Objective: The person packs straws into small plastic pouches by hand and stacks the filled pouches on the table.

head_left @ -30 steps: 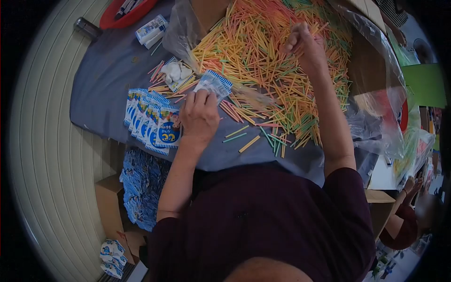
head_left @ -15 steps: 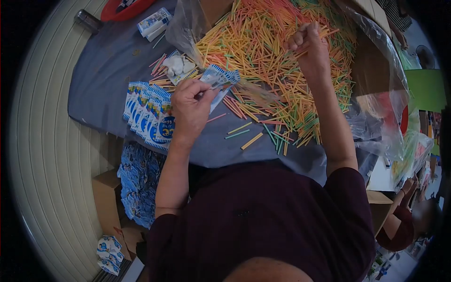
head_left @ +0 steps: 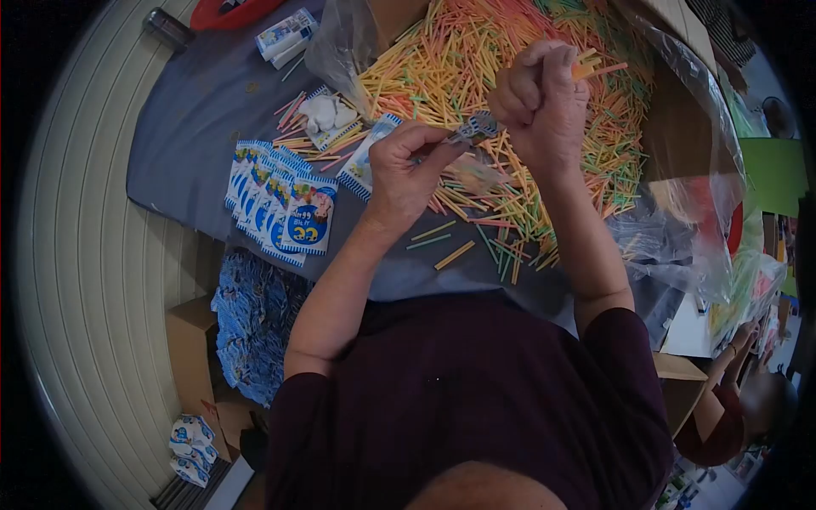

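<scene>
My left hand [head_left: 406, 174] pinches a small blue-and-white packet [head_left: 478, 126] between thumb and fingers, holding it close to my other hand. My right hand [head_left: 544, 110] is closed around several thin orange and yellow sticks [head_left: 599, 67], whose ends poke out past the thumb. Below it spreads a large heap of coloured sticks [head_left: 459, 51] in yellow, pink, orange and green. Another blue-edged packet [head_left: 357, 174] lies partly behind my left hand. Left of that, several printed packets [head_left: 308, 217] lie overlapped in a fan.
A crumpled white item [head_left: 327, 112] rests on a packet beside some loose sticks. Farther back are white-and-blue packs [head_left: 287, 36], a red basin [head_left: 229, 13] and a dark cylinder [head_left: 168, 30]. A bulk of blue packets [head_left: 255, 323] hangs below the table edge. Another person [head_left: 722, 408] is at right.
My left hand has moved right with the packet, uncovering the fanned packets. My right hand has drawn slightly left, still around the sticks, and the two hands are now close together.
</scene>
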A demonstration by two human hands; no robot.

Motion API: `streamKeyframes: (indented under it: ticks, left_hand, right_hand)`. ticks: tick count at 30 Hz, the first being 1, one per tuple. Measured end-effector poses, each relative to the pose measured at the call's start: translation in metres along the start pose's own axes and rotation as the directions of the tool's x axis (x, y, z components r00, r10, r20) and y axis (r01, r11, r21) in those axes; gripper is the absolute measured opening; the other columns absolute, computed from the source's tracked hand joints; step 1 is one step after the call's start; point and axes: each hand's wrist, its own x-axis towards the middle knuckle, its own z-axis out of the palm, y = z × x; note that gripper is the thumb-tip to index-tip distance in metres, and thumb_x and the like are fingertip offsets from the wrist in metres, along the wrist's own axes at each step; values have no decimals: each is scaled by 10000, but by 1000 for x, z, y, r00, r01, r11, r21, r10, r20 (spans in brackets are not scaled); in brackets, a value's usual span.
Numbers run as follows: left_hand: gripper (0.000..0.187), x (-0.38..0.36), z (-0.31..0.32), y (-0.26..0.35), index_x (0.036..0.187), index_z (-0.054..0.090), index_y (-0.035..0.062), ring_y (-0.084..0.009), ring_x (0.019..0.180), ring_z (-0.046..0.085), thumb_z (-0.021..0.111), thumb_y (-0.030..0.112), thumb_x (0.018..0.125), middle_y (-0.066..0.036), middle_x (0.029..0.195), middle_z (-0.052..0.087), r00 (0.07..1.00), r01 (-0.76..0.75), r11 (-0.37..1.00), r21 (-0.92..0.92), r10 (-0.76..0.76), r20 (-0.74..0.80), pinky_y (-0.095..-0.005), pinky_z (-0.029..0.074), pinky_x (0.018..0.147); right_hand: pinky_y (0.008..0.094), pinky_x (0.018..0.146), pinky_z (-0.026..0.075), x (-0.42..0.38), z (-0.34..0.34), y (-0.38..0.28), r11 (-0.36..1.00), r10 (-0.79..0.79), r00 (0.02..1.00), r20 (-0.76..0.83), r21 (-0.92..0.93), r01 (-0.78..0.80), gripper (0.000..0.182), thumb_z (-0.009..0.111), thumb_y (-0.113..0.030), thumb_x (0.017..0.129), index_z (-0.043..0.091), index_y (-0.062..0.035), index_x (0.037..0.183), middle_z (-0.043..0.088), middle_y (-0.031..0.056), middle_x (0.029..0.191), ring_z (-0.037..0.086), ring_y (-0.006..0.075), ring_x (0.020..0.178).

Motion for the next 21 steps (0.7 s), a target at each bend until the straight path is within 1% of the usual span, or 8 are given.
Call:
streamKeyframes:
  ticks: [3, 5, 6, 8, 11, 15, 18, 21]
  left_hand:
    - [101, -1, 1, -6, 870, 698, -35, -80, 690, 570, 748, -26, 783, -33, 758, 628, 1000, 11, 999, -49, -11, -2, -232, 451, 612]
    - [105, -1, 2, -8, 892, 701, -32, -84, 685, 563, 736, -28, 793, -29, 751, 620, 1000, -1, 1000, -2, 1, 14, -238, 447, 602]
    - [105, -1, 3, -8, 892, 701, -32, -84, 685, 563, 736, -28, 793, -29, 751, 620, 1000, -1, 1000, -5, 1, 12, -238, 447, 602]
    - [97, 1, 5, -4, 906, 703, -32, -71, 704, 580, 727, -21, 813, -26, 769, 645, 999, 51, 995, -83, -51, 1, -221, 462, 618]
    - [99, 1, 4, 6, 926, 703, -37, -65, 747, 610, 717, -18, 830, -31, 810, 676, 979, 202, 941, -272, -202, 28, -212, 498, 667]
    - [102, 0, 5, 8, 941, 700, -44, -71, 784, 633, 707, -13, 844, -44, 859, 695, 971, 237, 910, -339, -232, 56, -217, 526, 713]
    - [137, 1, 5, 8, 984, 696, -48, -77, 789, 637, 696, -17, 850, -47, 876, 699, 980, 197, 898, -393, -181, 76, -222, 533, 712]
    - [177, 6, 2, 7, 1038, 691, -24, -119, 794, 671, 695, 21, 867, -71, 917, 710, 973, 219, 904, -368, -177, 146, -248, 564, 746]
  right_hand:
    - [260, 464, 302, -2, -6, 9, 998, 30, 1000, 4, -61, -30, 395, 436, -455, 1015, 561, -82, 984, 391, -5, 592, 339, 101, 509]
    - [313, 537, 448, -2, -9, 10, 933, -71, 997, -24, -355, 57, 407, 432, -441, 1021, 557, -54, 998, 560, 79, 667, 529, 176, 580]
    - [313, 537, 448, -3, -9, 11, 932, -69, 997, -23, -357, 56, 407, 432, -441, 1021, 557, -54, 998, 560, 79, 667, 529, 176, 580]
    - [317, 648, 546, -3, -10, 13, 919, -92, 995, -36, -389, 70, 407, 470, -376, 1024, 591, 8, 962, 650, 129, 758, 675, 210, 707]
    - [341, 735, 568, -5, -13, 14, 929, -61, 998, 26, -364, 66, 423, 459, -391, 1024, 600, 2, 956, 674, 146, 811, 698, 229, 814]
    - [372, 818, 556, -9, -7, 12, 891, -26, 998, 55, -452, 48, 452, 457, -414, 1018, 616, 2, 944, 683, 152, 847, 689, 242, 864]
    - [414, 900, 519, -7, -9, 14, 865, 67, 978, 196, -500, 41, 493, 452, -457, 1007, 634, -1, 962, 685, 145, 898, 662, 254, 965]
    - [423, 957, 471, 2, -18, 17, 772, 31, 937, 348, -604, 199, 547, 456, -509, 984, 659, -5, 1044, 679, 146, 1003, 622, 255, 1056]
